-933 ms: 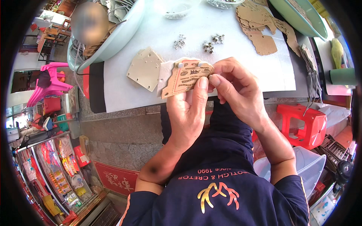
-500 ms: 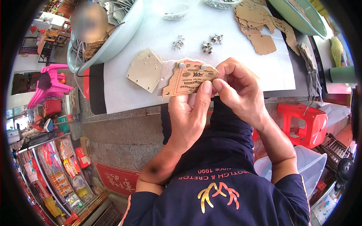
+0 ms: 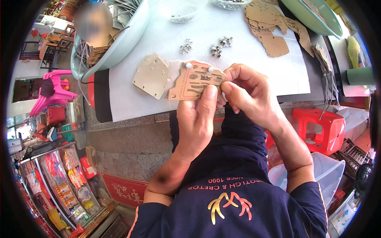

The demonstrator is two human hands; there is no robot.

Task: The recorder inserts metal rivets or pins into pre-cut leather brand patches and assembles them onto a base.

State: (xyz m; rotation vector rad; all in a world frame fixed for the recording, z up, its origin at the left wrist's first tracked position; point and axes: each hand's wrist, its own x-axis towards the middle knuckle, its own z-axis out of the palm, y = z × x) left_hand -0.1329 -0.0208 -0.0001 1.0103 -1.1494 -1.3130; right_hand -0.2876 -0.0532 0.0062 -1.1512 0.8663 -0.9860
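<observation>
Currently, the left hand [image 3: 194,125] is pinching a printed brown cardboard piece [image 3: 194,81], its thumb pressing on the front while its fingers are supporting from behind. The right hand [image 3: 254,97] is gripping the same piece at its right edge between thumb and forefinger; its other fingers are curling underneath, and whether they are holding anything else I cannot tell. The piece is tilting slightly above the near edge of a white sheet [image 3: 278,75], with two round studs [image 3: 188,65] showing along its upper edge.

Just left of it, pale beige plates with punched holes [image 3: 152,77] are lying on the sheet. Beyond, small clusters of shiny metal fasteners [image 3: 185,47] are sitting apart from each other, and clear plastic bowls [image 3: 183,15] are standing farther back. To the right, brown cardboard cut-outs [image 3: 274,45] are overlapping in a loose pile, near a green basin [image 3: 329,25]. At far left a pale blue-green basin [image 3: 133,43] is holding grey cords [image 3: 81,55] and plates. Dark worktop [image 3: 104,95] is showing around the sheet, and a red plastic stool [image 3: 322,129] is standing below at right.
</observation>
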